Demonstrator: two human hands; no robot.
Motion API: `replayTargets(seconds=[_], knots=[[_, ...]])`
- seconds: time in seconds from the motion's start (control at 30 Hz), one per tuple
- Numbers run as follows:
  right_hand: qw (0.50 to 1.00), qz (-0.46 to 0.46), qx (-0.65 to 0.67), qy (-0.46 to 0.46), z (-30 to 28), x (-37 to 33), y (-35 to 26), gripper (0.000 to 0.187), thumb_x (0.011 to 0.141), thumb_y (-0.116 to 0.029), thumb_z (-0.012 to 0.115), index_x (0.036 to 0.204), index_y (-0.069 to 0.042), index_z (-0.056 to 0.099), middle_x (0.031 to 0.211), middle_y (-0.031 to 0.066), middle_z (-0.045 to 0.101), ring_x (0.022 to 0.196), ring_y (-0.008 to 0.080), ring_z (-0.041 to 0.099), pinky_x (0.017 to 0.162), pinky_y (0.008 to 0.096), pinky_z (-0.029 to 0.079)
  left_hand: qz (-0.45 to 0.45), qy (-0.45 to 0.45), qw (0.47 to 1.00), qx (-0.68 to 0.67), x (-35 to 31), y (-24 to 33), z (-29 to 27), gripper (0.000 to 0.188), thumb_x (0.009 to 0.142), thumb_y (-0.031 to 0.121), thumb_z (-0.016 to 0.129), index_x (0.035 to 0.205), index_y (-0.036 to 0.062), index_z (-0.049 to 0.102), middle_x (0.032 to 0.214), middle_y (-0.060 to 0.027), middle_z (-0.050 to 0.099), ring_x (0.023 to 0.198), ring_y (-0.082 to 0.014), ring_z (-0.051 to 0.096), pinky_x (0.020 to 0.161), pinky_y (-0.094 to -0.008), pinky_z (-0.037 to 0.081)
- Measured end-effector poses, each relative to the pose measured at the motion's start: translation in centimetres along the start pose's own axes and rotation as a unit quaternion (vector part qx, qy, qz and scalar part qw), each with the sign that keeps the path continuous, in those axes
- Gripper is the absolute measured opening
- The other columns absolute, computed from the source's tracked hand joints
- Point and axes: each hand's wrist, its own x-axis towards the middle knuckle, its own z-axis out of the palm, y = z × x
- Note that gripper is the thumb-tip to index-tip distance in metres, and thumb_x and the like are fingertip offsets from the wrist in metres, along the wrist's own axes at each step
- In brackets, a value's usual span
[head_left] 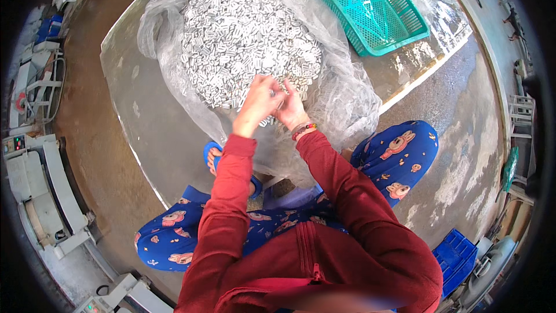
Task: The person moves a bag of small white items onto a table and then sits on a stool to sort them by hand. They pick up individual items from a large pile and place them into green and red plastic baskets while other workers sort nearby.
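A broad heap of small silver-grey metal pieces lies on a clear plastic sheet. My left hand and my right hand meet over the near edge of this heap. The left fingers are bent and pressed together at the right palm, and whatever is between them is too small to make out. My right hand is half curled, palm turned toward the left, with small silvery metal pieces showing at its fingers. A beaded bracelet circles the right wrist.
Beyond the heap at the right stands a green plastic basket, near the edge of the low grey table. My knees in blue patterned trousers flank the work. Machines line the left side; a blue crate sits at lower right.
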Motion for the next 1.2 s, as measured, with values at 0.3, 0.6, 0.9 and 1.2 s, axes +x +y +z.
replayTargets(seconds=[0.3,0.6,0.9,1.2], knots=[[0.904,-0.390,-0.101,-0.144,13.4,-4.3,-17.8,0.043,0.086,-0.027,0.051,0.119,0.000,0.044,0.092,0.0179,0.057,0.092,0.0321,0.056,0.075,0.0491,0.045,-0.084,0.239,0.943,-0.215,-0.3,-3.4,-2.6,0.035,0.077,0.025,0.070,0.103,0.0037,0.061,0.095,-0.0142,0.065,0.091,-0.0292,0.062,0.081,-0.0364,0.047],[0.854,-0.263,-0.448,0.030,3.1,-0.5,-14.4,0.050,0.080,-0.018,0.064,0.122,0.001,0.044,0.093,0.0169,0.059,0.085,0.0284,0.059,0.080,0.0387,0.049,-0.087,0.128,0.972,0.177,-3.5,-6.8,10.7,0.048,0.070,0.028,0.073,0.114,0.0172,0.057,0.115,-0.0178,0.048,0.102,-0.0385,0.050,0.088,-0.0429,0.044],[0.266,-0.246,-0.924,0.123,-7.8,1.6,-3.7,0.093,0.060,-0.018,0.080,0.136,-0.004,0.028,0.116,0.0340,0.045,0.110,0.0480,0.044,0.089,0.0487,0.042,-0.239,0.118,0.943,-0.198,-2.2,-13.2,6.5,0.021,0.081,0.013,0.064,0.100,0.0042,0.063,0.093,-0.0146,0.063,0.075,-0.0184,0.063,0.061,-0.0301,0.051],[0.864,-0.161,-0.477,0.007,-3.3,1.6,-4.6,0.025,0.087,-0.005,0.054,0.107,0.010,0.049,0.103,0.0167,0.057,0.081,0.0289,0.064,0.071,0.0378,0.056,-0.279,0.058,0.894,-0.347,-4.0,-13.1,2.6,0.024,0.089,0.015,0.054,0.109,0.0028,0.059,0.098,-0.0098,0.061,0.092,-0.0194,0.059,0.073,-0.0350,0.054]])
